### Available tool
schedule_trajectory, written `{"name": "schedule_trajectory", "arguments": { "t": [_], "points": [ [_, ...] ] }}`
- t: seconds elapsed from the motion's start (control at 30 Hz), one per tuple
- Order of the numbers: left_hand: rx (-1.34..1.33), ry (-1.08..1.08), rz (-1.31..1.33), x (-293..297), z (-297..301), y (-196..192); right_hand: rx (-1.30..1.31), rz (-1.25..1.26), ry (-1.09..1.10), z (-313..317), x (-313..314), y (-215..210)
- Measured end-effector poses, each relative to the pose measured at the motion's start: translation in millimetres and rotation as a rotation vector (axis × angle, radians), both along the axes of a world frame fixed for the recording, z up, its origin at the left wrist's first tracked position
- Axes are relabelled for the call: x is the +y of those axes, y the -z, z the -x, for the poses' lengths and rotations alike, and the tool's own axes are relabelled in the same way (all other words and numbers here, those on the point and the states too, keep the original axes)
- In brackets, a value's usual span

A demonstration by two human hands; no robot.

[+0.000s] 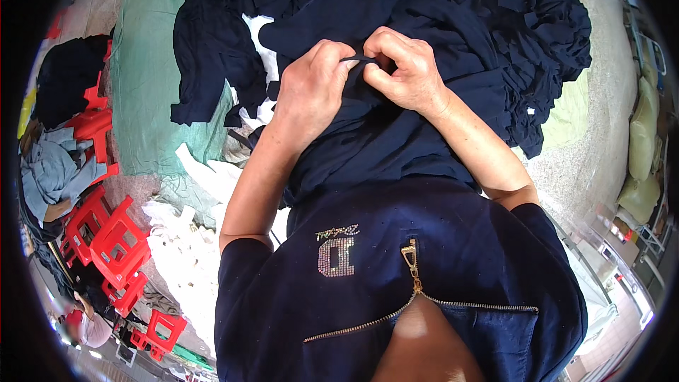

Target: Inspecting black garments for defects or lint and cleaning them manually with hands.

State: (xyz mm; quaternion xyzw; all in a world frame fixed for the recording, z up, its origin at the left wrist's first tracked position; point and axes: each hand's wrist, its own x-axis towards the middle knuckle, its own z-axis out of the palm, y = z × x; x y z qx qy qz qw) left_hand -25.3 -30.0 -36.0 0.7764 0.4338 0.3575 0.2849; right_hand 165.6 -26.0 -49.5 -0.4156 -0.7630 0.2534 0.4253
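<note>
My left hand [315,85] and my right hand [404,71] are close together over a dark navy garment [385,148] that lies across my lap. Each hand pinches a narrow edge of its cloth, and a short strip is stretched between the fingertips. Whether that edge is a seam or a hem I cannot tell. Beyond my hands, a large heap of the same dark clothing [537,28] spreads out, with bits of white showing between the folds.
A green cloth sheet [152,78] covers the floor at the left. White fabric [187,247] lies beside my left arm. Several red plastic stools [117,240] stand further left, some under grey-blue clothes [56,163]. Stuffed pale green sacks [642,134] line the right side.
</note>
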Motion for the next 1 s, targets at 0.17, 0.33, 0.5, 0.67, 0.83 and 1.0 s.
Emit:
{"name": "schedule_trajectory", "arguments": {
  "t": [0.17, 0.33, 0.5, 0.67, 0.83, 1.0],
  "points": [
    [0.059, -0.09, -0.249, 0.4, -12.9, 8.5, -0.123, -0.229, 0.041, 6.2, 0.6, -1.7],
    [0.019, -0.148, 0.017, 19.8, -0.5, 2.5, -0.017, 0.013, 0.165, 3.0, 3.5, -8.6],
    [-0.089, -0.013, 0.245, 32.8, 27.2, -4.6, -0.189, 0.15, 0.203, -15.1, 27.8, -6.3],
    [-0.202, -0.025, 0.465, 36.1, 34.7, 9.1, -0.186, 0.07, -0.01, -3.5, 42.3, 2.0],
    [-0.184, 0.022, 0.33, 40.8, 32.0, 6.5, -0.098, 0.432, -0.096, 14.2, 34.6, -7.6],
    [-0.239, 0.103, 0.264, 45.1, 29.4, 12.6, -0.11, 0.433, -0.102, 16.1, 31.8, -5.2]
  ]
}}
